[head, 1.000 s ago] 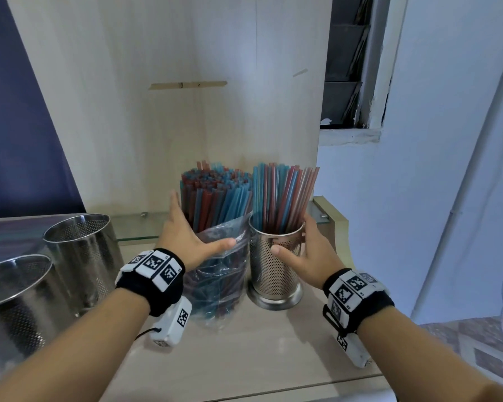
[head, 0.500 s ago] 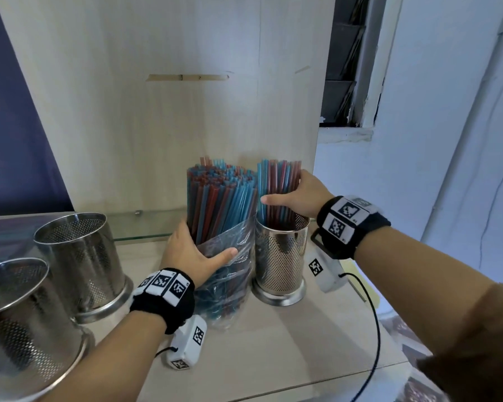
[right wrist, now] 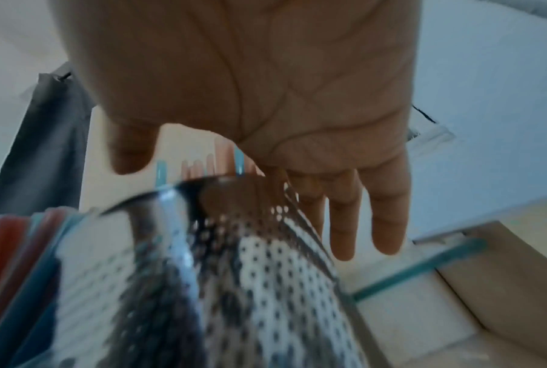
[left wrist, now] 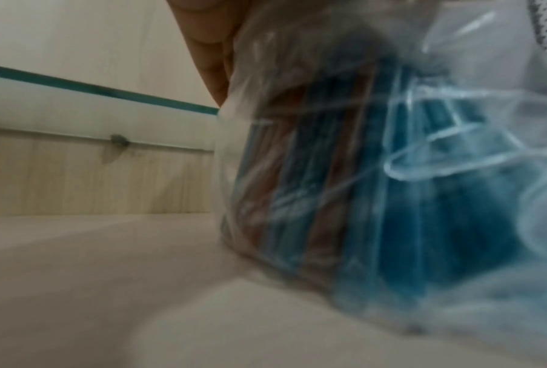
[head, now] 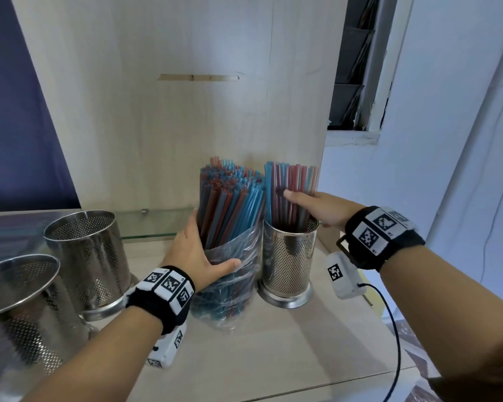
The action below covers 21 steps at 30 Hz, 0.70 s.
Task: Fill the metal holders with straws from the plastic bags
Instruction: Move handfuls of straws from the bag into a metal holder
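Note:
A clear plastic bag (head: 230, 288) stands upright on the wooden shelf, packed with red and blue straws (head: 230, 198). My left hand (head: 198, 250) grips the bag, thumb across its front and fingers behind it; the left wrist view shows the bag (left wrist: 376, 174) close up and blurred. Just right of the bag stands a perforated metal holder (head: 288, 262) with a bunch of straws (head: 291, 181) upright in it. My right hand (head: 311, 206) rests on those straws above the rim, thumb across their front. In the right wrist view its fingers (right wrist: 385, 211) lie straight past the holder (right wrist: 234, 274).
Two empty perforated holders stand at the left, one further back (head: 84, 250) and one nearer (head: 18, 309). A wooden back panel (head: 172, 111) rises behind the straws, with a glass ledge (head: 154, 224) at its foot. The shelf ends just right of the filled holder.
My right hand left the side of the filled holder and rose to the straws above its rim, which now stand straighter. My left hand has kept its hold on the bag.

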Tool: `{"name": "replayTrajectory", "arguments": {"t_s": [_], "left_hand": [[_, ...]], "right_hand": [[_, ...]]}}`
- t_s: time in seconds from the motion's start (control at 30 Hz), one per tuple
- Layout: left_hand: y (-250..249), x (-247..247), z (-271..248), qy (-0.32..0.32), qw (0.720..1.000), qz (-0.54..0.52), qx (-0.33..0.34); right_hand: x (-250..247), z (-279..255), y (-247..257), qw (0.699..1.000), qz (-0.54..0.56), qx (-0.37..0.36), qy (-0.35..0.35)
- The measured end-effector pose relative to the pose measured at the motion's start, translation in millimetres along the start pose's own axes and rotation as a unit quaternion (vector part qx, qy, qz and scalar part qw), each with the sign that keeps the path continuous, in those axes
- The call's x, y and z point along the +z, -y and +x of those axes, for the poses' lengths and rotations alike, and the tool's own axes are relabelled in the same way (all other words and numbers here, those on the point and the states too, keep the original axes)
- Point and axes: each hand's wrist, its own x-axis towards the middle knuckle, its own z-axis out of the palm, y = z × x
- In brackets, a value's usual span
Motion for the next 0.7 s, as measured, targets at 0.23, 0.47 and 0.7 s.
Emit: {"name": "replayTrajectory", "arguments": {"t_s": [0.23,0.47,0.7], "left_hand": [[5.6,2.6,1.5,-0.018,0.997,-0.07,-0.032],[14.5,-11.1,-10.8,-0.078,0.976,-0.181,-0.094],[-3.7,-46.5,-39.3,-0.102,0.972,-0.207,-0.044]], "right_hand": [[33.9,-14.1,-33.5,0.988,0.036,-0.125,-0.079],[40.5,-19.2,-40.7,0.96,-0.072,-0.051,-0.265],[89.7,-76.3,11.0,0.936,0.07,-0.28,-0.202]]}}
